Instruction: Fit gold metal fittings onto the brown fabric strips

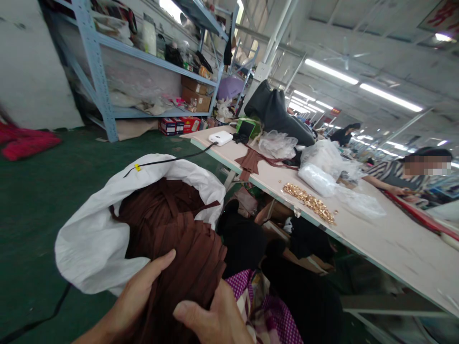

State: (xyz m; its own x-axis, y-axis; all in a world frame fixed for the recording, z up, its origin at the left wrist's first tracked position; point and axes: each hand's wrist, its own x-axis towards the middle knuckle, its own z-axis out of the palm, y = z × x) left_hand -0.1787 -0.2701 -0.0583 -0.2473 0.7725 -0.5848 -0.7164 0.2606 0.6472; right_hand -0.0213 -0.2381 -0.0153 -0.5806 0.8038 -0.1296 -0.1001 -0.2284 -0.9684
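A thick bundle of dark brown fabric strips lies between my two hands at the bottom centre. My left hand holds its left side, thumb on top and the other fingers hidden beneath. On the near right side, my right hand grips the same bundle, its thumb bent over the strips. Just beyond, a white sack stands open on the floor with more brown strips inside. A black cord crosses the sack's far rim.
A long table runs along the right, bearing gold-coloured metal pieces, plastic bags, brown strips and a white device. Blue shelving stands behind. A person sits across the table. My dark-clothed legs are below.
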